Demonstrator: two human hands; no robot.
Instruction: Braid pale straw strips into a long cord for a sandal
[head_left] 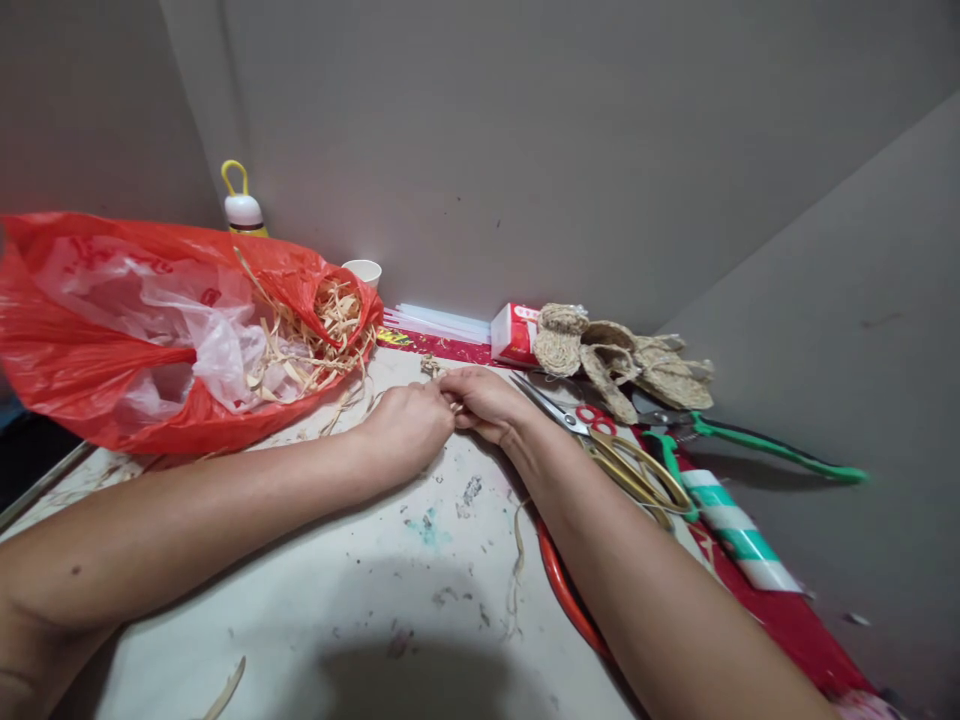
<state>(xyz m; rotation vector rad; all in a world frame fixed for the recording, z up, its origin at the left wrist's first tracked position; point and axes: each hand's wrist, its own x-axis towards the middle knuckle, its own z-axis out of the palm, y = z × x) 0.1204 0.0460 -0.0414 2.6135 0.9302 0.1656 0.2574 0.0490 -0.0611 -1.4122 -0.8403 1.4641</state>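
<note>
My left hand and my right hand meet over the middle of the white tabletop, fingers closed and touching each other. A small bundle of straw-coloured fibre shows just beyond my fingertips, and both hands appear to pinch it. Most of the bundle is hidden behind the hands. Left of my left hand, loose dry strands spill from a red plastic bag. Close to my right wrist lie gold-handled scissors.
At the back stand a white cup, a yellow-handled bottle, pale sticks and a red-white packet. Woven straw pieces, green-handled cutters and a green-striped roll line the right edge. An orange-red handle lies under my right forearm.
</note>
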